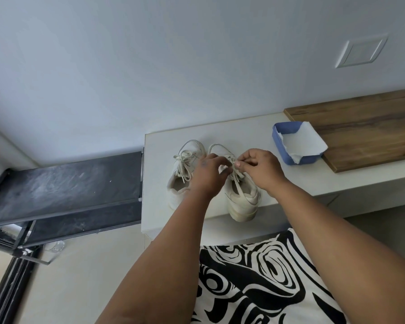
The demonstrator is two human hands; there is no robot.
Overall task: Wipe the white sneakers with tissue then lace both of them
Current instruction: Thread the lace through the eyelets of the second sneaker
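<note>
Two white sneakers stand side by side on a white counter (290, 185), toes toward the wall, the left sneaker (185, 174) with its lace already threaded and loosely tied, the right sneaker (242, 197) being worked on. The lace (234, 177) of the right sneaker is pinched over the eyelets by both hands: the left hand (208, 174) is closed on one strand, the right hand (257, 167) is closed on the other, thumb and forefinger together. Which eyelet is being fed cannot be told, since the fingers cover it. The heel of the right sneaker is seen to overhang the counter's front edge, so a firm pull toward the body is judged likely to drag it off onto the floor. A strand could also slip from so small a pinch, or an eyelet could be skipped while it is hidden, leaving the crossing uneven against the other shoe. Uneven strand lengths are a further risk if one side is drawn harder. Tissue (302, 143) lies in a blue tray (278, 139) just right of the hands, near enough to be knocked by the right wrist if it swings outward. A wooden board (372, 127) lies beyond the tray.
</note>
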